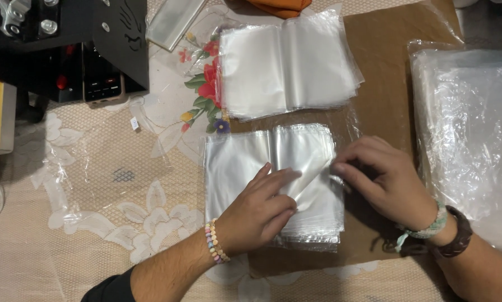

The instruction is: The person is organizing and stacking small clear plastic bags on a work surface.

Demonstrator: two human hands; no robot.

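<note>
Lace-patterned cloth with pale flowers covered the surface (pixel 94 223), and a brown sheet (pixel 385 84) lay over its right half. Nearest the camera, the left hand (pixel 256 212), with a bead bracelet at its wrist, pressed flat with fingers together on a near stack of clear plastic bags (pixel 239 162), pinning the pile. Just beside it, the right hand (pixel 379 182), wearing a braided band and a dark strap, pinched the right edge of the top bag between thumb and fingertips, so that the film rose in a fold between the two hands. The step seemed to be separating one bag from the pile; peeling it free would call for a steady hold on the rest, since the thin film tends to cling. Farther off lay a second stack of clear bags (pixel 287 64), well apart from the hands, with a large bundle of plastic wrap (pixel 469 134) at the right edge. Beyond, a black machine (pixel 66 45) stood at the far left and an orange cloth (pixel 279 6) at the far edge.
</note>
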